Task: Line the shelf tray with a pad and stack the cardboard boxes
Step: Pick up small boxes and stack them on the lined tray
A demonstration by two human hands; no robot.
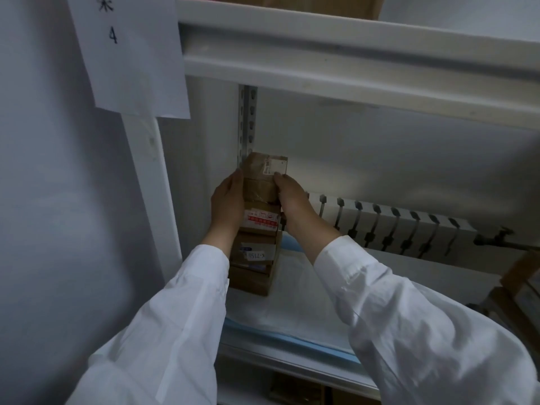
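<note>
Brown taped cardboard box [261,188] squeezed: left hand [228,200] flat against side, right hand [292,197] curled round; best squared over cardboard stack [257,247] below grip.

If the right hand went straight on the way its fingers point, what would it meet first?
The right hand would meet the top box first; its fingertips seem to touch it. Depth is unclear.

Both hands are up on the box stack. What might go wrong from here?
1. The stack is tall, narrow and uneven; it may topple once the left hand and right hand let go.
2. The top box sits skewed and may slide off.
3. The pad looks like soft footing, so the stack may lean.
</note>
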